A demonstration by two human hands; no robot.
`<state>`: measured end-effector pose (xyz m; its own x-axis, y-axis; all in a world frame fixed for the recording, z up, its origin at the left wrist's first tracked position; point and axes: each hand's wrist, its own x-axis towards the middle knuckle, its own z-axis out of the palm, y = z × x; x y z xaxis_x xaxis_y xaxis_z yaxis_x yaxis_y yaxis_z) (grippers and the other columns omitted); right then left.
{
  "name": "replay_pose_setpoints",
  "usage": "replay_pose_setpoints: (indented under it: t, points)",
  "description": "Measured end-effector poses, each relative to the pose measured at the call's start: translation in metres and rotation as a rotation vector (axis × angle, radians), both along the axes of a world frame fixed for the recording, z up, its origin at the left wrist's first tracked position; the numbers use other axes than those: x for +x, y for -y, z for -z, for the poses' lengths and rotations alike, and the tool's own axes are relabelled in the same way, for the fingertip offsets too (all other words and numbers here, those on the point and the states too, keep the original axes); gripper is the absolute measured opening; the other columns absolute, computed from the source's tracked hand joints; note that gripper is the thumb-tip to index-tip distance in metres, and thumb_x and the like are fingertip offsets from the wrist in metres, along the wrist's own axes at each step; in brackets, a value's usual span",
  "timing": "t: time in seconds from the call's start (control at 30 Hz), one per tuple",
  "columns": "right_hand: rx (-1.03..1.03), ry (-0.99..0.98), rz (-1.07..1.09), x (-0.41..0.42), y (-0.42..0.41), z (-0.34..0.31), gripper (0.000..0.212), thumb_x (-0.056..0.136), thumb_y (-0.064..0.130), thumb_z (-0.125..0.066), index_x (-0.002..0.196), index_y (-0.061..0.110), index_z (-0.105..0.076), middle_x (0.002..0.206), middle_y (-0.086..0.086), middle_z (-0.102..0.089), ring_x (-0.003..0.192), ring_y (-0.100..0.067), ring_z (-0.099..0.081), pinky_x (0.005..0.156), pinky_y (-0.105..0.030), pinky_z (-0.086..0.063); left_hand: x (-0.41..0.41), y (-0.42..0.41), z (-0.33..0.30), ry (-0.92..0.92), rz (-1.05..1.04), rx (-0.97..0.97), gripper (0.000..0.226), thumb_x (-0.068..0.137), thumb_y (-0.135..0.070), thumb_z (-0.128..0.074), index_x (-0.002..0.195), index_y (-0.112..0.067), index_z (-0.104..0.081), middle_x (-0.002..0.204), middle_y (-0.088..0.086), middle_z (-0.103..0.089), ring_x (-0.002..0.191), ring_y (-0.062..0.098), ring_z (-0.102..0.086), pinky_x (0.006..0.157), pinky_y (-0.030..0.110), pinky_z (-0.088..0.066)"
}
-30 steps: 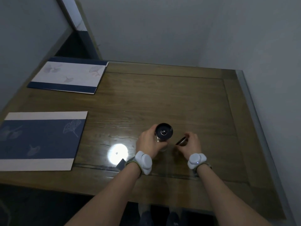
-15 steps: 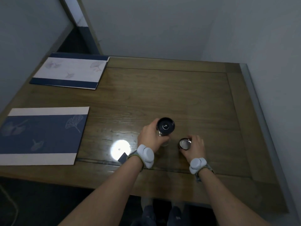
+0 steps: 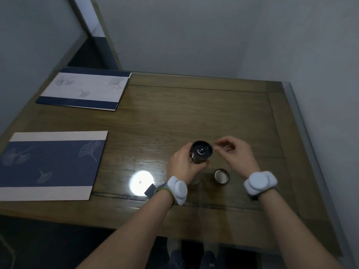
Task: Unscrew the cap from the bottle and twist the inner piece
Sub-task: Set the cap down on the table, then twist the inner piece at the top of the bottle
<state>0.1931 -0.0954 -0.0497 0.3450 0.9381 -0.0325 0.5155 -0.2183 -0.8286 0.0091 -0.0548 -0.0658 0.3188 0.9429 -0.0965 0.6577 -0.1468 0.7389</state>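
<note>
Count, head view:
- 1 counter (image 3: 194, 105), wooden, fills mid frame.
- 1 bottle (image 3: 201, 152), dark, centre-right, open at the top, with 1 small round inner piece (image 3: 200, 151) showing inside.
- 1 cap (image 3: 221, 176), off the bottle, open side up, lower right of it.
- 2 placemats: one mostly white (image 3: 85, 89) upper left, one mostly blue (image 3: 48, 164) at left edge.
- 2 hands: left hand (image 3: 183, 165) wrapped round the bottle, right hand (image 3: 236, 152) empty, fingers loosely curled beside it.
- 2 white wrist units: left (image 3: 177, 187), right (image 3: 260, 182).
- 1 bright light reflection (image 3: 140, 182) on the counter, lower centre.
</note>
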Motion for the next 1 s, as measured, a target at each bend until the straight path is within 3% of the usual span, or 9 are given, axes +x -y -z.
replay_pose_setpoints:
  t: [0.1,0.33,0.43,0.57,0.8,0.9,1.0]
  points:
    - [0.048,0.041,-0.149,-0.002,-0.011,-0.050,0.010,0.084,0.021,-0.079,0.094,0.018,-0.077,0.088,0.006,-0.074,0.077,-0.007,-0.066,0.070,-0.013,-0.049,0.003,-0.002,-0.012,0.009,0.003,0.017,0.049,0.076,-0.052,-0.079,0.119,-0.036,-0.063,0.106,-0.011,-0.071,0.097,0.016,-0.068,0.077,0.037,-0.057]
    - [-0.084,0.302,-0.355,-0.008,-0.032,-0.081,0.016,0.083,0.028,-0.079,0.099,0.025,-0.079,0.095,0.006,-0.070,0.086,-0.013,-0.065,0.082,-0.039,-0.055,0.006,-0.006,-0.029,-0.020,0.024,0.062,0.049,0.074,-0.053,-0.075,0.117,-0.035,-0.062,0.104,-0.010,-0.069,0.094,0.018,-0.068,0.079,0.043,-0.058]
    - [-0.126,0.350,-0.361,-0.010,-0.037,-0.086,0.012,0.082,0.032,-0.079,0.093,0.031,-0.077,0.090,0.012,-0.070,0.082,-0.011,-0.065,0.081,-0.043,-0.056,0.006,-0.009,-0.035,-0.039,0.013,0.100,0.046,0.072,-0.054,-0.073,0.113,-0.035,-0.062,0.101,-0.009,-0.068,0.093,0.020,-0.067,0.077,0.043,-0.057]
    - [-0.143,0.381,-0.366,-0.012,-0.042,-0.092,0.008,0.080,0.034,-0.078,0.087,0.036,-0.074,0.085,0.013,-0.072,0.079,-0.008,-0.066,0.079,-0.040,-0.057,0.005,-0.012,-0.040,-0.056,0.000,0.130,0.048,0.070,-0.059,-0.071,0.112,-0.037,-0.062,0.099,-0.010,-0.068,0.092,0.020,-0.068,0.075,0.041,-0.057]
    - [-0.185,0.312,-0.332,-0.012,-0.047,-0.096,0.006,0.083,0.029,-0.077,0.088,0.025,-0.078,0.087,0.007,-0.077,0.086,-0.014,-0.071,0.083,-0.041,-0.057,0.005,-0.013,-0.042,-0.098,-0.015,0.165,0.049,0.063,-0.063,-0.069,0.101,-0.035,-0.057,0.091,-0.012,-0.066,0.087,0.019,-0.067,0.070,0.040,-0.056]
    - [-0.202,0.281,-0.307,-0.013,-0.048,-0.094,0.004,0.084,0.025,-0.077,0.086,0.022,-0.078,0.086,0.003,-0.077,0.086,-0.014,-0.071,0.080,-0.034,-0.057,0.006,-0.013,-0.041,-0.121,-0.021,0.182,0.048,0.064,-0.063,-0.070,0.101,-0.034,-0.058,0.091,-0.011,-0.066,0.087,0.020,-0.067,0.069,0.041,-0.056]
    - [-0.224,0.230,-0.236,-0.015,-0.050,-0.091,0.004,0.083,0.025,-0.078,0.079,0.024,-0.077,0.080,0.004,-0.076,0.078,-0.011,-0.068,0.067,-0.023,-0.049,0.008,-0.014,-0.041,-0.144,-0.019,0.190,0.048,0.065,-0.061,-0.072,0.101,-0.032,-0.058,0.093,-0.010,-0.066,0.088,0.023,-0.066,0.069,0.041,-0.056]
